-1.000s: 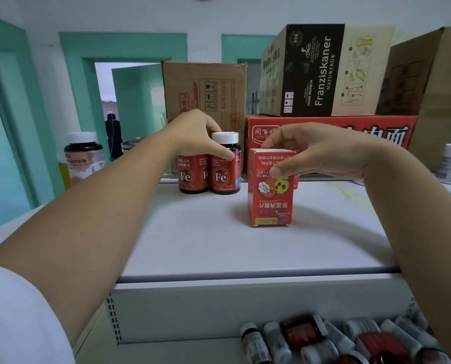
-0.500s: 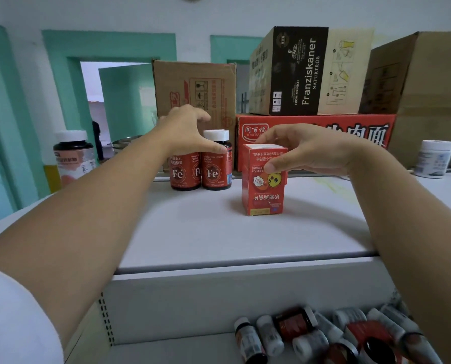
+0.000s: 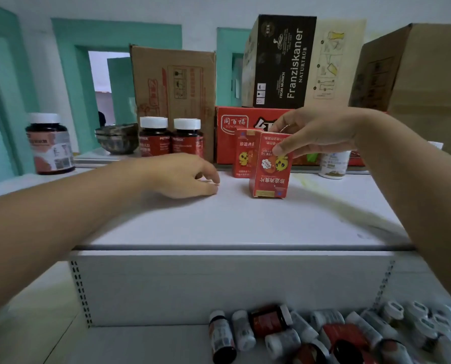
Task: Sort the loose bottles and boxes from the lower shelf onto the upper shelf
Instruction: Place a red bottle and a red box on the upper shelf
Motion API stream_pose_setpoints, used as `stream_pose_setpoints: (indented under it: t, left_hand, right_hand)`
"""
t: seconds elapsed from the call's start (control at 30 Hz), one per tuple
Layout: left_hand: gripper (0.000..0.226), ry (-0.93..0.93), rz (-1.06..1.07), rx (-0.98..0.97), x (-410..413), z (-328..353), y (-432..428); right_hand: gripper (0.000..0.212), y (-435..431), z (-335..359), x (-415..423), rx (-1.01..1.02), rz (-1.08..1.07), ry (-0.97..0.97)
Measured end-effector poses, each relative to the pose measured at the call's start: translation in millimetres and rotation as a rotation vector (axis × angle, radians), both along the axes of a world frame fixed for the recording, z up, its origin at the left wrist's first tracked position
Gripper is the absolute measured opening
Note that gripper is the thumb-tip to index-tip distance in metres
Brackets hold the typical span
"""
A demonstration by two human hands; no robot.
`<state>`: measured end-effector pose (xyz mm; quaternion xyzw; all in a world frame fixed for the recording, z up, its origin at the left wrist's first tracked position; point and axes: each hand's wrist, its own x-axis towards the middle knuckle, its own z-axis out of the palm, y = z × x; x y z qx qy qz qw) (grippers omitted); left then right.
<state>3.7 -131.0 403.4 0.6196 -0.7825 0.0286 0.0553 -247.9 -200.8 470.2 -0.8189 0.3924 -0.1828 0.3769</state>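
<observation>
many small bottles (image 3: 298, 334) lie on their sides in a heap on the lower shelf (image 3: 140, 345), down near us at the right. they are mixed up and touching, so i think most of the job is not done yet.

above them is the upper shelf (image 3: 219, 222), white and flat, with lots of bare room at the front. the left hand (image 3: 182, 174) rests on it with soft, loosely bent fingers and nothing in it. only its tips touch the shelf. it looks free, so my guess is it can go down for a bottle.

just to its right stands the front red box (image 3: 269, 174). the right hand (image 3: 316, 132) pinches its top, thumb on the front face and the other fingers over the top. i think that keeps the box from tipping. the words on this box are upside down, so it may need turning over.

close behind it, a bit to the left, stands a second red box (image 3: 242, 156) with the same chick picture, the right way up. like seems to go with like here, so the held box belongs beside it.

further left, two red bottles (image 3: 164, 145) with white caps stand side by side at the back, a matched pair too.

behind all this are a red carton (image 3: 227, 143), a brown carton (image 3: 174, 95) and a black box (image 3: 279, 61). they make a back wall, so small things go in front.
</observation>
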Motion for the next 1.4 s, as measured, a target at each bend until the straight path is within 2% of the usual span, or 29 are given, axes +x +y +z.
stream_pose_setpoints:
  t: [0.27,0.5,0.7,0.9,1.4]
  left_hand:
    - [0.035,0.055,-0.016,-0.016,-1,-20,-2]
    - [0.029,0.032,-0.037,-0.043,-3,-19,-6]
    - [0.027,0.035,-0.035,-0.032,-4,-15,-5]
    - [0.026,0.016,-0.011,-0.004,-9,-9,-3]
    - [0.032,0.002,0.009,0.013,-14,-7,4]
  right_hand:
    - [0.056,-36,3,-27,-0.014,-0.04,0.049]
    - [0.043,-54,-2,-24,0.042,-0.089,-0.035]
    - [0.057,-67,-21,-15,-0.037,-0.128,-0.116]
    - [0.064,-68,-30,-5,-0.261,-0.237,0.024]
    - [0.067,-52,-44,-2,-0.25,-0.25,-0.063]
